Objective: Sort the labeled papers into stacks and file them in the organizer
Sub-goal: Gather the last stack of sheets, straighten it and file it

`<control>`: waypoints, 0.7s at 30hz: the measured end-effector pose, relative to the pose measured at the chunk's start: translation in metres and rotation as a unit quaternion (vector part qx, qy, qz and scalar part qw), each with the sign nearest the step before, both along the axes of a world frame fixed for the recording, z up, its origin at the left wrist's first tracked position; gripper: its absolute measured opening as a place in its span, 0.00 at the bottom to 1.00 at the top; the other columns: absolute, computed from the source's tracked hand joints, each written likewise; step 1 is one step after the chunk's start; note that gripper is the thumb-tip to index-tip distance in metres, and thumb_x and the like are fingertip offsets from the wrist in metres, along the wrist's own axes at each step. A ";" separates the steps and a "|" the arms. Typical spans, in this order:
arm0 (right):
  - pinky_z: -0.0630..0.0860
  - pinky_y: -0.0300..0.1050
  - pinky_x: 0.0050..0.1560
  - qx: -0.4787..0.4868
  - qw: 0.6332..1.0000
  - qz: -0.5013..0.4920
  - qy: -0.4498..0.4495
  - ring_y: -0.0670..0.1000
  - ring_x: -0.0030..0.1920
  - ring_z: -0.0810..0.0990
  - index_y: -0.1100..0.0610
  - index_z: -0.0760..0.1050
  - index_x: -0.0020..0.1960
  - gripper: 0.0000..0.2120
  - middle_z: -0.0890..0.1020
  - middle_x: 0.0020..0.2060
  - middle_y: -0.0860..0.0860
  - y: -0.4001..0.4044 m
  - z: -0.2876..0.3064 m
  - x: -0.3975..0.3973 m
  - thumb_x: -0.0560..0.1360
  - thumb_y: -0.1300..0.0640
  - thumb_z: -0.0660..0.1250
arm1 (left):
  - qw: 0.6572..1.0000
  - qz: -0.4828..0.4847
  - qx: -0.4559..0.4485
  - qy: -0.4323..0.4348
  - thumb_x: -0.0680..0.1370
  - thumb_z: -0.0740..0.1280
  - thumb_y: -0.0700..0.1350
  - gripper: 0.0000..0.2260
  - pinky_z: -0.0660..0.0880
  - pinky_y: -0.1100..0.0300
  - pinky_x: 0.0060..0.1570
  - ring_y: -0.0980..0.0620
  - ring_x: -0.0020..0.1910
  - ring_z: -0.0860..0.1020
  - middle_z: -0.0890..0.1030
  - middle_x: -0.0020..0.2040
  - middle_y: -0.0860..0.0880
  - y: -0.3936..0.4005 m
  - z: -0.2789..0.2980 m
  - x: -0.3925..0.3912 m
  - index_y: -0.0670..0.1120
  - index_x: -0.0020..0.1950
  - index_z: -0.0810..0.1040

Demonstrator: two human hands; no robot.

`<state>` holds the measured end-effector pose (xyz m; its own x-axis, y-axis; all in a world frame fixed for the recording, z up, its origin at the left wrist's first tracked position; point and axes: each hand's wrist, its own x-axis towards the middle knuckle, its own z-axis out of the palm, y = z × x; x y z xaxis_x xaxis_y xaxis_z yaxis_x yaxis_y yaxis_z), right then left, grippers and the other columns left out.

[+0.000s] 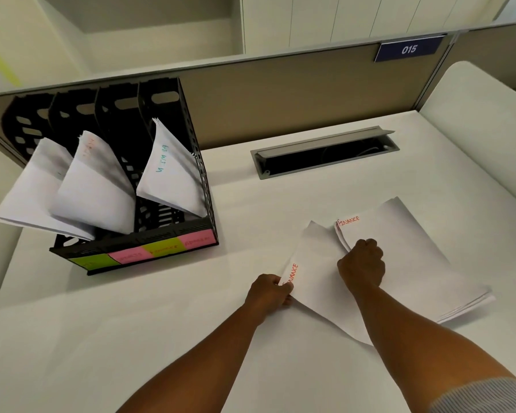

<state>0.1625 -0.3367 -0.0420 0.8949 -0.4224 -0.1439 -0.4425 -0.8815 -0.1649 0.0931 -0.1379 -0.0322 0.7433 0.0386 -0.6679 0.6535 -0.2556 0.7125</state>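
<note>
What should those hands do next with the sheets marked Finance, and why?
Probably lift the Finance papers together: both the left hand and right hand already pinch their edges, and the organizer has one slot, its third from the left, without papers.

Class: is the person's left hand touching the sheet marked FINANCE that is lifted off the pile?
Touching. The head view shows the left hand pinching the lifted sheet at its labeled corner, the fingers closed over the paper's edge.
</note>
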 end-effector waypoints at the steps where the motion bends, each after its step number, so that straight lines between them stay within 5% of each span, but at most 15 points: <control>1: 0.74 0.51 0.50 0.004 1.000 -0.001 0.005 0.60 0.56 0.72 0.64 0.73 0.55 0.13 0.72 0.54 0.58 0.000 0.000 0.000 0.71 0.62 0.64 | 1.000 0.000 0.001 -0.002 0.76 0.68 0.47 0.06 0.76 0.66 0.33 0.53 0.35 0.83 0.84 0.41 0.48 0.001 -0.001 0.000 0.46 0.49 0.80; 7: 0.74 0.48 0.47 0.003 1.000 0.002 -0.004 0.58 0.52 0.76 0.63 0.75 0.54 0.11 0.75 0.51 0.56 -0.006 0.000 0.000 0.73 0.64 0.61 | 1.000 0.012 0.010 -0.009 0.78 0.66 0.47 0.07 0.80 0.61 0.41 0.51 0.36 0.84 0.85 0.44 0.46 0.005 -0.007 0.003 0.46 0.50 0.81; 16: 0.73 0.46 0.43 0.046 0.997 0.047 -0.045 0.57 0.46 0.78 0.62 0.76 0.47 0.08 0.77 0.46 0.55 0.035 0.005 -0.021 0.74 0.62 0.58 | 0.991 0.130 -0.007 -0.040 0.80 0.62 0.47 0.07 0.81 0.58 0.36 0.46 0.39 0.82 0.82 0.48 0.45 0.017 -0.003 0.006 0.47 0.52 0.78; 21: 0.74 0.47 0.46 0.116 0.987 0.105 -0.035 0.59 0.46 0.79 0.62 0.75 0.45 0.08 0.77 0.46 0.56 0.081 0.005 -0.031 0.72 0.62 0.58 | 0.972 0.223 0.023 -0.072 0.80 0.62 0.48 0.10 0.81 0.48 0.51 0.46 0.45 0.80 0.81 0.51 0.46 0.033 -0.003 0.007 0.45 0.58 0.74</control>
